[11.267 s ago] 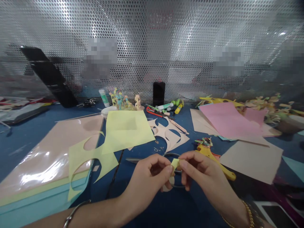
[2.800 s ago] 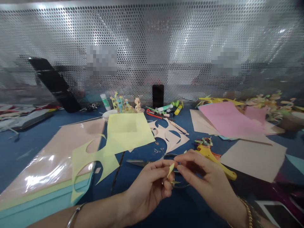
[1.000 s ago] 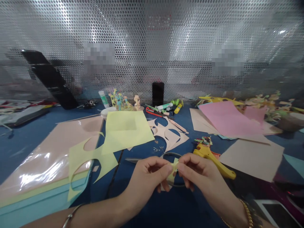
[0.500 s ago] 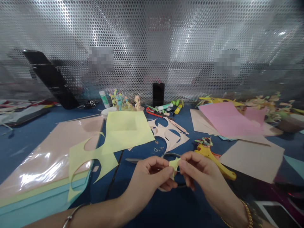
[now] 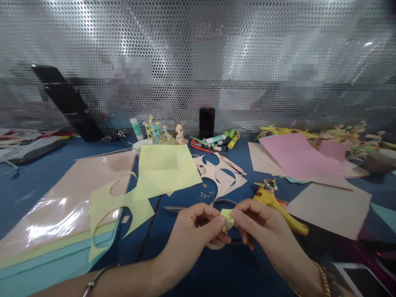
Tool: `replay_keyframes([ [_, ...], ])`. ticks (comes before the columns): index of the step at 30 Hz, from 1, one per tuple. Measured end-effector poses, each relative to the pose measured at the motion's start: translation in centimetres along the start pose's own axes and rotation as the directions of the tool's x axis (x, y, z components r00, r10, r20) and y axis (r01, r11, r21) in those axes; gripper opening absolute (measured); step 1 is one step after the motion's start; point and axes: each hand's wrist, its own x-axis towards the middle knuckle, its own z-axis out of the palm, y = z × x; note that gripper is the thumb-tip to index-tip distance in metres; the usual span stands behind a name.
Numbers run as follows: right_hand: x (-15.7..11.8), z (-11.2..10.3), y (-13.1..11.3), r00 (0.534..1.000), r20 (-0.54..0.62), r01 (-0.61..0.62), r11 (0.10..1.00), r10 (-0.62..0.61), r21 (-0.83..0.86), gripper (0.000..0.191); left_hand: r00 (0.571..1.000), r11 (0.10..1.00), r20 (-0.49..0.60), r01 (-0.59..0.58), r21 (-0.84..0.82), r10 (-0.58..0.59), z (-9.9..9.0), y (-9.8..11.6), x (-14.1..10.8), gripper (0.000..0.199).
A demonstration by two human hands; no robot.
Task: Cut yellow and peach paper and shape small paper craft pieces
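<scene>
Between both hands is a small piece of yellow paper (image 5: pixel 228 214), curled or folded. My left hand (image 5: pixel 198 229) pinches its left side between thumb and forefinger. Its right edge is gripped by the thumb and fingertips of my right hand (image 5: pixel 262 227). Scissors (image 5: pixel 173 209) lie on the table just behind the hands, their handles partly hidden by my fingers. To the left lies a yellow paper sheet with curved cut-outs (image 5: pixel 139 208), and a larger yellow sheet (image 5: pixel 167 171) sits behind it.
Pale pink paper scraps (image 5: pixel 221 175) lie ahead, with a red cutter knife (image 5: pixel 199 145) and glue sticks (image 5: pixel 215 139) beyond. A yellow-handled tool (image 5: pixel 287 214) is right of my hand. Pink paper (image 5: pixel 300 156) lies farther right. A plastic-covered paper stack (image 5: pixel 77 194) fills the left.
The small yellow paper has changed shape slightly between my fingertips, its upper edge now flatter and squarer. Both hands stay in nearly the same place.
</scene>
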Motion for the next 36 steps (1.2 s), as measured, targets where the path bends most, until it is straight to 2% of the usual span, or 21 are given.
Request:
replay_keyframes([
  [9,-0.16,0.10,-0.25,1.000,0.008,0.024,1.000,-0.024,-0.013,0.036,0.995,0.995,-0.046,-0.084,0.054,0.086,-0.01,0.14,-0.16,0.015],
  [17,-0.29,0.10,-0.46,1.000,0.017,0.015,1.000,-0.015,-0.022,0.034,0.993,0.993,-0.074,-0.083,0.086,0.089,0.03,0.27,-0.13,0.015],
  [30,-0.04,0.07,-0.33,0.999,0.004,0.042,0.996,-0.042,-0.075,0.031,0.994,0.985,-0.015,-0.102,0.136,0.105,-0.09,0.18,-0.41,0.018],
  [36,0.01,0.16,-0.24,1.000,-0.005,0.013,0.998,-0.013,-0.063,0.033,0.997,0.989,0.016,-0.077,0.125,0.076,-0.12,-0.09,-0.34,0.017],
])
